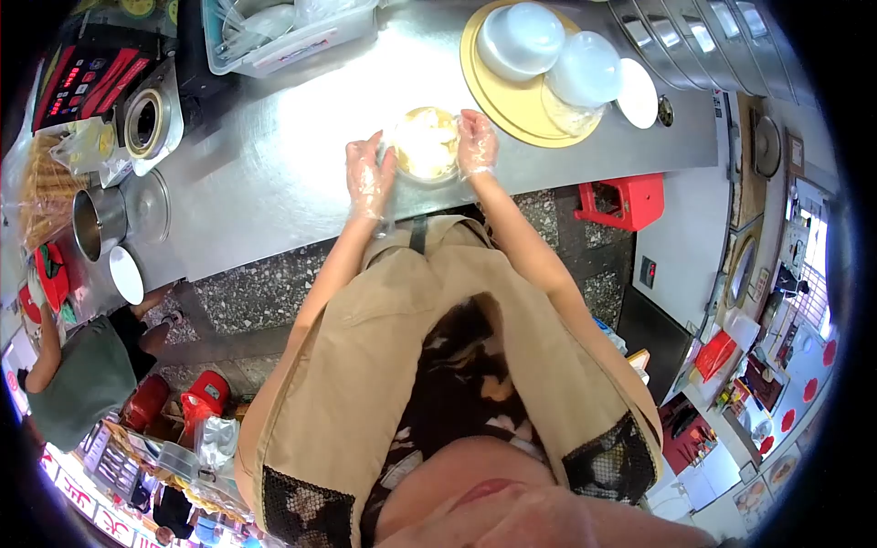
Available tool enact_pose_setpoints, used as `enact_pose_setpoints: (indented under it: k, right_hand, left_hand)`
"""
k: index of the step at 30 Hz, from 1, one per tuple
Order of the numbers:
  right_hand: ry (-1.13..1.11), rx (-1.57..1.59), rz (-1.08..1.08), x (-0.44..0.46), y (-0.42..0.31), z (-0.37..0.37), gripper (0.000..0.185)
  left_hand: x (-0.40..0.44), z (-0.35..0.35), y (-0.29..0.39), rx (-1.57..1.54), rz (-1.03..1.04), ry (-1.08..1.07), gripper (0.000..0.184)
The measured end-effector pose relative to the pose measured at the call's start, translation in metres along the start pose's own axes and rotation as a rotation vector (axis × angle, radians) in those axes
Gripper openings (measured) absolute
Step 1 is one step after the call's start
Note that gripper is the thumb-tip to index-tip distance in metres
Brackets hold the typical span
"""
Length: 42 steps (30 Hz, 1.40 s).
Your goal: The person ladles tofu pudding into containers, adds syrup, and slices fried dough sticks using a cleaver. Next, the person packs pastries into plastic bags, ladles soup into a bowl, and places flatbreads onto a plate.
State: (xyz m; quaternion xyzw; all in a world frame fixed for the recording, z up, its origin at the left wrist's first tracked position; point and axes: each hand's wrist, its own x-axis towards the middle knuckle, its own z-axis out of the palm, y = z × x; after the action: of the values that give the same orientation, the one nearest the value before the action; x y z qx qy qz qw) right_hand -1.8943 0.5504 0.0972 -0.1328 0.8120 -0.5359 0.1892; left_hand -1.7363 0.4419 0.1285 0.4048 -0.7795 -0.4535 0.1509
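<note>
A round bowl (pixel 426 146) with pale, brightly lit food in it stands on the steel table, near its front edge. At the bowl's left side is my left hand (pixel 370 175), in a clear plastic glove, its fingers and thumb apart. My right hand (pixel 477 144), gloved the same way, is at the bowl's right rim with its fingers bent together; whether it pinches the rim or something thin cannot be made out. Glare hides the detail of the food.
Round yellow boards (pixel 476 71) with translucent bowls (pixel 521 41) lie at the back right. A plastic bin (pixel 292 46) of utensils stands at the back left. Pots (pixel 99 222) are far left. A red stool (pixel 630 201) is below the table. Another person (pixel 82 370) is at the left.
</note>
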Motion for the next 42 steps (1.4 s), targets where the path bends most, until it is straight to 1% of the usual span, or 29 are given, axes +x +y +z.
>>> enact_pose_setpoints:
  k: [2, 3, 5, 6, 9, 10, 14, 16, 17, 19, 20, 22, 24, 25, 26, 27, 28, 29, 31, 33, 34, 35, 36, 37, 38, 39, 40, 41, 42]
  right_hand:
    - [0.158, -0.340, -0.223, -0.006, -0.016, -0.005, 0.038]
    - [0.159, -0.337, -0.228, -0.005, -0.026, -0.007, 0.038]
    - [-0.052, -0.743, -0.738, -0.014, -0.042, -0.011, 0.050]
    - [-0.162, -0.781, -0.710, -0.017, -0.043, -0.006, 0.052]
    - [-0.212, -0.872, -0.667, -0.008, -0.019, -0.002, 0.055]
    - [-0.218, -0.834, -0.661, -0.007, -0.018, -0.002, 0.056]
    - [-0.241, -0.801, -0.641, -0.005, -0.016, -0.001, 0.057]
    - [-0.235, -0.745, -0.662, -0.002, -0.021, -0.002, 0.055]
    - [-0.222, -0.743, -0.675, 0.004, -0.020, 0.000, 0.055]
    - [-0.298, -0.802, -0.671, 0.008, -0.018, -0.002, 0.056]
    - [-0.278, -0.806, -0.687, 0.007, -0.026, -0.004, 0.056]
    - [-0.274, -1.019, -0.683, -0.006, -0.042, -0.004, 0.059]
    - [-0.292, -0.972, -0.666, -0.016, -0.042, 0.008, 0.063]
    - [-0.277, -0.988, -0.685, -0.022, -0.037, 0.015, 0.065]
    - [-0.346, -1.003, -0.643, -0.025, -0.039, 0.019, 0.070]
    - [-0.362, -0.991, -0.702, -0.028, -0.040, 0.017, 0.070]
    - [-0.389, -0.983, -0.747, -0.029, -0.039, 0.015, 0.073]
    - [-0.424, -0.975, -0.802, -0.025, -0.040, 0.014, 0.075]
    - [-0.492, -0.995, -0.912, -0.017, -0.045, 0.016, 0.076]
    - [-0.564, -1.017, -0.993, -0.015, -0.049, 0.021, 0.077]
    - [-0.613, -0.998, -1.031, -0.012, -0.050, 0.018, 0.076]
    - [-0.656, -0.984, -1.061, -0.008, -0.049, 0.015, 0.076]
    - [-0.596, -0.883, -1.231, -0.003, -0.045, 0.013, 0.071]
    - [-0.501, -0.718, -1.177, 0.002, -0.041, 0.007, 0.063]
    - [-0.323, -0.558, -1.138, 0.007, -0.045, 0.000, 0.052]
    - [-0.157, -0.380, -1.100, 0.012, -0.048, -0.008, 0.042]
    - [-0.101, -0.024, -0.952, 0.031, 0.006, -0.001, 0.043]
    - [-0.470, -0.485, -0.517, 0.049, 0.006, -0.020, 0.040]
    - [-0.661, -0.681, -0.409, 0.060, 0.011, -0.022, 0.034]
  left_hand:
    - [-0.001, 0.002, 0.017, 0.436, 0.185, 0.334, 0.050]
    - [0.005, 0.004, 0.026, 0.436, 0.188, 0.339, 0.050]
    - [0.011, 0.016, 0.035, 0.556, 0.391, 0.131, 0.055]
    - [0.017, 0.022, 0.039, 0.582, 0.404, 0.054, 0.055]
    - [0.032, 0.047, 0.015, 0.606, 0.408, 0.046, 0.055]
    - [0.032, 0.046, 0.016, 0.546, 0.404, 0.053, 0.054]
    - [0.032, 0.049, 0.017, 0.498, 0.375, 0.040, 0.054]
    - [0.034, 0.050, 0.018, 0.410, 0.411, 0.093, 0.055]
    - [0.037, 0.050, 0.020, 0.410, 0.424, 0.105, 0.055]
    - [0.035, 0.050, 0.025, 0.466, 0.381, 0.104, 0.057]
    - [0.033, 0.051, 0.024, 0.460, 0.399, 0.119, 0.057]
    - [0.020, 0.048, 0.018, 0.330, 0.290, 0.101, 0.058]
    - [0.008, 0.039, 0.012, 0.153, 0.183, 0.066, 0.053]
    - [0.001, 0.043, -0.010, 0.053, 0.247, 0.111, 0.049]
    - [-0.011, 0.031, -0.001, 0.006, 0.161, 0.081, 0.047]
    - [-0.020, 0.029, -0.004, 0.003, 0.160, 0.128, 0.041]
    - [-0.030, 0.029, -0.006, -0.126, 0.110, 0.179, 0.037]
    - [-0.038, 0.035, -0.013, -0.121, 0.095, 0.257, 0.037]
    - [-0.054, 0.048, -0.027, -0.052, -0.032, 0.243, 0.031]
    - [-0.068, 0.042, 0.001, -0.408, -0.278, 0.188, 0.022]
    - [-0.073, 0.058, -0.003, -0.512, -0.347, 0.277, 0.021]
    - [-0.078, 0.068, 0.000, -0.523, -0.360, 0.317, 0.021]
    - [-0.083, 0.077, 0.002, -0.585, -0.431, 0.379, 0.023]
    - [-0.089, 0.083, 0.003, -0.650, -0.506, 0.469, 0.024]
    - [-0.093, 0.100, -0.004, -0.563, -0.444, 0.575, 0.025]
    - [-0.099, 0.103, 0.002, -0.527, -0.365, 0.570, 0.033]
    - [-0.100, 0.115, 0.000, -0.502, -0.309, 0.600, 0.028]
    - [-0.099, 0.112, -0.004, -0.384, -0.344, 0.422, 0.026]
    - [-0.098, 0.118, -0.006, -0.426, -0.339, 0.418, 0.026]
